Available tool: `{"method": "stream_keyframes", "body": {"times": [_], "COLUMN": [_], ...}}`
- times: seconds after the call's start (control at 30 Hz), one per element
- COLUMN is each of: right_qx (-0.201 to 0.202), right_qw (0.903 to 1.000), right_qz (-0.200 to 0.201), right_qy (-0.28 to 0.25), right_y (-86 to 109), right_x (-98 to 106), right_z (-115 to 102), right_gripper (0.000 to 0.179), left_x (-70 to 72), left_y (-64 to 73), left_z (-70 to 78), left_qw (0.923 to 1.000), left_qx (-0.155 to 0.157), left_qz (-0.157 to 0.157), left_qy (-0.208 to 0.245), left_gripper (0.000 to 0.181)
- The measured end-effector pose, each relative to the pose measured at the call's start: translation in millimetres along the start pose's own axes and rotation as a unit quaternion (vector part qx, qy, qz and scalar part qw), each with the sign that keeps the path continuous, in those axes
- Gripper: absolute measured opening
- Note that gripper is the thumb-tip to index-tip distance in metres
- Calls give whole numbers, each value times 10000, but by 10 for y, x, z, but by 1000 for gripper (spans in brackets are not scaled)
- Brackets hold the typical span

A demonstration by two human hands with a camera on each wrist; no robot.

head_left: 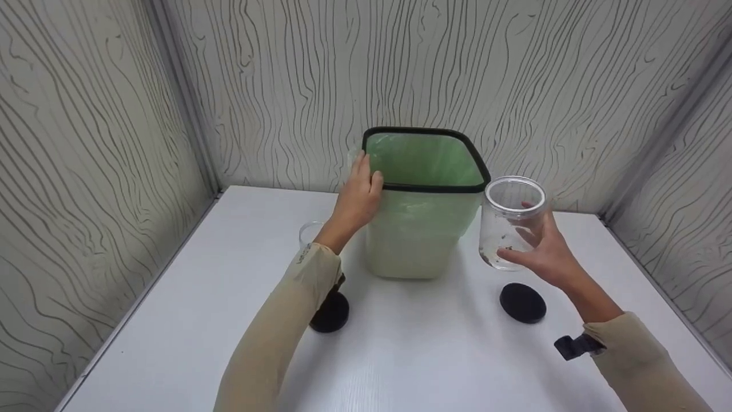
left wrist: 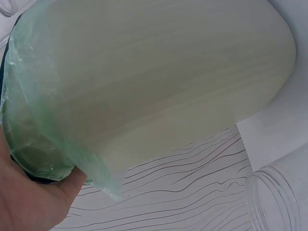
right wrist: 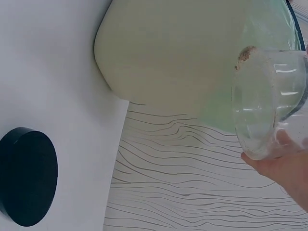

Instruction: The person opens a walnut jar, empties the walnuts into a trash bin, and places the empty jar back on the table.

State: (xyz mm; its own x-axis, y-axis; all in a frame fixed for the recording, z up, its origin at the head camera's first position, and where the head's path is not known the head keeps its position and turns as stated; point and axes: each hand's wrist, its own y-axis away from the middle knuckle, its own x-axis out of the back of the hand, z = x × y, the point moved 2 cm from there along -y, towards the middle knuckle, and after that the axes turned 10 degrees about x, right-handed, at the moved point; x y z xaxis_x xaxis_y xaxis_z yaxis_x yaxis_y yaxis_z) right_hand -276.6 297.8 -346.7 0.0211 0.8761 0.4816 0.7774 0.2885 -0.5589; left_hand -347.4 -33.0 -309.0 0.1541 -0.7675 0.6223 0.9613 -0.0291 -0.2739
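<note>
A pale trash bin [head_left: 409,252] with a green liner bag [head_left: 426,160] stands on the table, its black rim [head_left: 432,189] facing up. My left hand [head_left: 359,197] grips the rim at its left side; the left wrist view shows the thumb over the liner's edge. In my right hand [head_left: 546,252] is a clear jar [head_left: 497,226], held from the right just beside the bin's right rim corner. The jar has no lid on it. Brown crumbs [right wrist: 246,54] gather at its bottom edge, in the right wrist view.
A black round lid [head_left: 523,303] lies on the white table [head_left: 400,355] below the held jar. Another black lid [head_left: 331,313] lies to the left, partly behind my left sleeve. A second clear jar [left wrist: 276,202] stands left of the bin. Patterned walls [head_left: 286,86] enclose the table.
</note>
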Motion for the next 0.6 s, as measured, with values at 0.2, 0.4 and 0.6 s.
{"method": "stream_keyframes", "body": {"times": [0.2,0.4,0.6], "right_qx": [-70,-284,-503], "right_qw": [9993,9983,9968], "right_qz": [-60,-241,-524], "right_qy": [-365,-456,-345], "right_y": [103,207,306], "right_x": [-62,-138,-234], "right_z": [47,112,197], "right_gripper": [97,94,95], "left_x": [-4,2,2], "left_y": [-5,-5,-10], "left_z": [-1,-4,-4], "left_qw": [10000,10000,10000], "left_qx": [-27,5,20], "left_qz": [-1,-3,-12], "left_qy": [-43,-10,-14], "left_gripper": [57,57,58]}}
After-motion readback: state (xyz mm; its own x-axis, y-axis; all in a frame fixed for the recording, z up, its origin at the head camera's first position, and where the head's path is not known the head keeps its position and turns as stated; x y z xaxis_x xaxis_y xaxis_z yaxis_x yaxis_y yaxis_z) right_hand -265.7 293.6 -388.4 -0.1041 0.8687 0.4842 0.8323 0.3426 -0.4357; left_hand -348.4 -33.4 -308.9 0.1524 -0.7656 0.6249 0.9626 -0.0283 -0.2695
